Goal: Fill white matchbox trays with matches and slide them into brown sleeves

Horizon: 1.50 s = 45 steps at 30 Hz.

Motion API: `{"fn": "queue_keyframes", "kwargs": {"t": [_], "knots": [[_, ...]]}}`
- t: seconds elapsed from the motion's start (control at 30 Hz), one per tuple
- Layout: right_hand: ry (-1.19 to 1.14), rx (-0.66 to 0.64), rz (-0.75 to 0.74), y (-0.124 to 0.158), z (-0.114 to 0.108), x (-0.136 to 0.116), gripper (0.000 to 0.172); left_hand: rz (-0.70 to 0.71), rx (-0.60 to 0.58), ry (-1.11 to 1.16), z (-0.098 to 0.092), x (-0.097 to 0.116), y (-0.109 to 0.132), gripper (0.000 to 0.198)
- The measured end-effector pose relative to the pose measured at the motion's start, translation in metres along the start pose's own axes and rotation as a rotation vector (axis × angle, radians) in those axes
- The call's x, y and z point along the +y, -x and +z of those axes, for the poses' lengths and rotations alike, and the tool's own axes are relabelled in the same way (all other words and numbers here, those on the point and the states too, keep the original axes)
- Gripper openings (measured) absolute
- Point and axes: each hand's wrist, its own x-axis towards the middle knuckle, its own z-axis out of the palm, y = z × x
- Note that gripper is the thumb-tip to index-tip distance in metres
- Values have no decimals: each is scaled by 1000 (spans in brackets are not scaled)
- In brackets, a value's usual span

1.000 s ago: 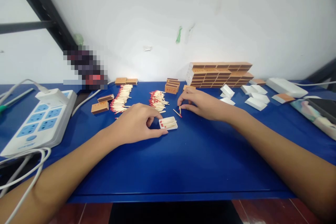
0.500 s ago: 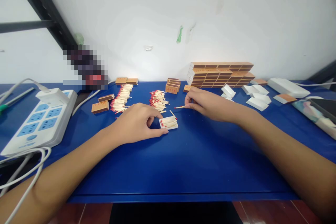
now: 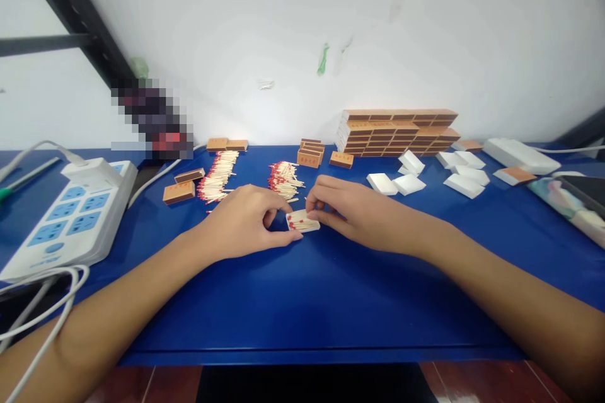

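My left hand (image 3: 248, 221) holds the left end of a small white matchbox tray (image 3: 311, 230) between thumb and fingers. Inside the tray lie several red-tipped matches (image 3: 299, 223). At the tray's right end my right hand (image 3: 352, 211) is closed in a pinch on a match, whose red head points left over the tray; the fingertips hide most of its stick. Just behind the tray is a heap of loose matches (image 3: 285, 181), and a longer heap of matches (image 3: 218, 177) lies farther left.
A stack of matchboxes (image 3: 397, 138) stands against the wall (image 3: 265, 25). Several white trays (image 3: 466, 186) lie on the right of the blue table (image 3: 321, 302). Matchboxes (image 3: 179, 192) sit at the left, near a power strip (image 3: 101, 227) with cables.
My right hand has moved left and toward me, bringing its match from beyond the tray to the tray's right end. My left hand and the tray have stayed in place.
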Motion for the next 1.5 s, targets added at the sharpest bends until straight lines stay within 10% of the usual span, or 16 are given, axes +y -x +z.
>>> {"fn": "queue_keyframes", "kwargs": {"t": [0.5,0.8,1.5], "knots": [[-77,12,-4,-4,9,6,17,-25,-13,-20,0,1,-1,30],[-75,279,56,-20,25,22,8,69,-50,36,-1,6,3,28],[-79,99,15,-9,10,0,13,-48,68,-52,0,2,-1,30]]}}
